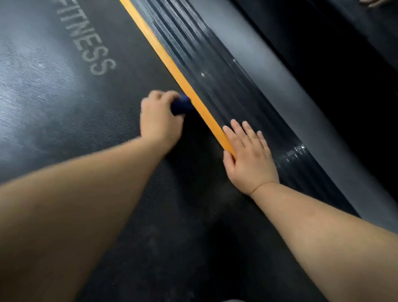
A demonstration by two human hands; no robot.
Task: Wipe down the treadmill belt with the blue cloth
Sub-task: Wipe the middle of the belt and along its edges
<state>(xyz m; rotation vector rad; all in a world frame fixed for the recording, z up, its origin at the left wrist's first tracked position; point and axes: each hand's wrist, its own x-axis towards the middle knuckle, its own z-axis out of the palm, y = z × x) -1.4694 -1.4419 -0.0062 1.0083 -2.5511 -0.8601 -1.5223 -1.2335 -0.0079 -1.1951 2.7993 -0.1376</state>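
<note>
The dark ribbed treadmill belt [71,103] fills the left and lower part of the view, with pale "FITNESS" lettering printed on it. My left hand [158,117] grips the bunched blue cloth [182,105] and holds it down on the belt right beside the orange edge strip [172,62]. My right hand [248,155] lies flat with straight fingers on the grooved side rail [217,71], its thumb side over the orange strip.
A smooth grey outer frame [290,90] runs beside the rail, with dark floor beyond it at the right. Fingertips of another hand [371,2] show at the top right corner. Dusty pale patches mark the belt at left.
</note>
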